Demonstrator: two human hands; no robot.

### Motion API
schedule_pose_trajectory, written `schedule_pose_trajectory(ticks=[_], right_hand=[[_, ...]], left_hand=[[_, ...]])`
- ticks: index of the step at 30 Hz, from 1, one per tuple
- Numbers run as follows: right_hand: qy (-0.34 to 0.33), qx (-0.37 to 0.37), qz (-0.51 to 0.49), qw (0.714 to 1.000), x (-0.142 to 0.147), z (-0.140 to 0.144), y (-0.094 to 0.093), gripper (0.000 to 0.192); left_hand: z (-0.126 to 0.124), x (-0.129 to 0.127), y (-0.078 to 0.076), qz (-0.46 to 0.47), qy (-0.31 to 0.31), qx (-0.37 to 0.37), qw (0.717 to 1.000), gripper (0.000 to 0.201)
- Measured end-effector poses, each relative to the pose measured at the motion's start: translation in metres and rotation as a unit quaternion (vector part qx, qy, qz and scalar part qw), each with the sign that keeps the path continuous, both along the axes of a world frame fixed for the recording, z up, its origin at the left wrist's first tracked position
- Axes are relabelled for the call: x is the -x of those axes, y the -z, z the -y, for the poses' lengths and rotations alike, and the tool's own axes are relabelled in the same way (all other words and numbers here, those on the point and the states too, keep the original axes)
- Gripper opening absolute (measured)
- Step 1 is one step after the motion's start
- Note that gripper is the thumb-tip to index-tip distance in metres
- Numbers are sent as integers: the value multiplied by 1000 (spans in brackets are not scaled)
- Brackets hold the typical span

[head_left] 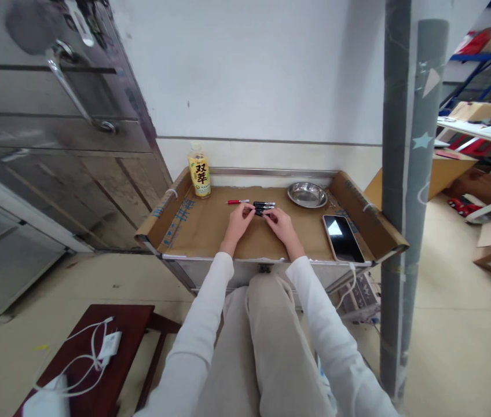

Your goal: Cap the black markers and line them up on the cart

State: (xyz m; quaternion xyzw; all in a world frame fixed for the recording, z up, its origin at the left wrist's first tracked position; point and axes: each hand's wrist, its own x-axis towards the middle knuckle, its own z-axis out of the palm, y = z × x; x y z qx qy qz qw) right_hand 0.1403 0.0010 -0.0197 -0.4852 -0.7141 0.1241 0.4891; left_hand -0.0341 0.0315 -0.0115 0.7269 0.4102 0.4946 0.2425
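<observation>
Bottle (199,171) near the upper middle of the frame with a yellow label reading 双萃 in large dark characters, blue print on the cardboard liner (176,223) left of centre, too small to read

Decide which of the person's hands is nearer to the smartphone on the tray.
Right. The right hand lies just left of the smartphone; the left hand is farther left, beyond the black pens.
</observation>
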Motion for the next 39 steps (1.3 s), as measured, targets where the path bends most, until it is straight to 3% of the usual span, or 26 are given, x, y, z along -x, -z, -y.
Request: schedule_pose_trajectory(ticks=[3,8,12,16,23,33,39], right_hand=[[-5,0,7,1000,0,-1,2,21],[-13,5,29,999,-1,-1,3,21],[-28,4,36,999,-1,1,2,20],[-23,13,55,998,-1,2,2,20],[-14,13,86,996,-1,1,5,19],[-13,20,32,999,-3,-2,9,25],[-16,23,-5,1000,-4,-3,11,22]], left_hand=[[1,1,-1,-70,25,23,997,7],[-2,-3,0,-156,6,-1,988,8],[-1,-5,-1,-144,-11,-46,988,21],[5,-5,-3,-148,25,-54,987,35],[5,-5,1,-139,91,1,986,16],[-1,-2,8,-182,25,-19,983,6],[2,-1,7,-196,-26,-23,980,19]])
